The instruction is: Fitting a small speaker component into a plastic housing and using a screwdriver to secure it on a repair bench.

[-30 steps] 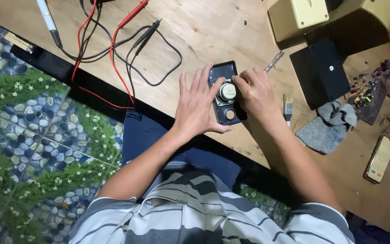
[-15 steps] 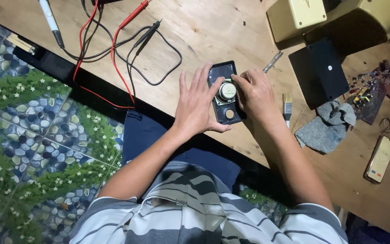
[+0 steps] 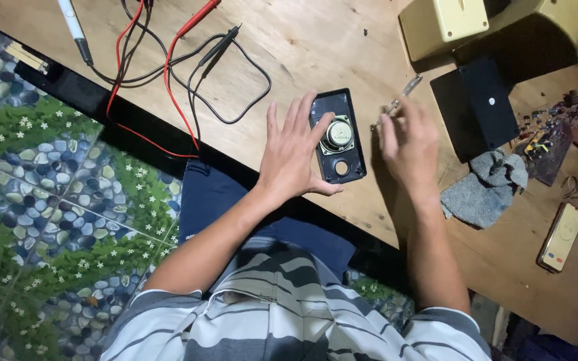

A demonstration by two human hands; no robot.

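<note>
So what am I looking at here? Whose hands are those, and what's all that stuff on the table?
The camera sits on a person's head and looks down, so you see their own two arms. The left hand rests flat on the wooden table, touching a black speaker panel with a round speaker in it. The right hand is blurry beside the panel, near a small clear-handled screwdriver; I can't tell whether it holds anything. Also on the table: red and black test leads, a grey rag, a black cover plate, a yellow box and circuit boards. Below are flower-patterned floor tiles.
</note>
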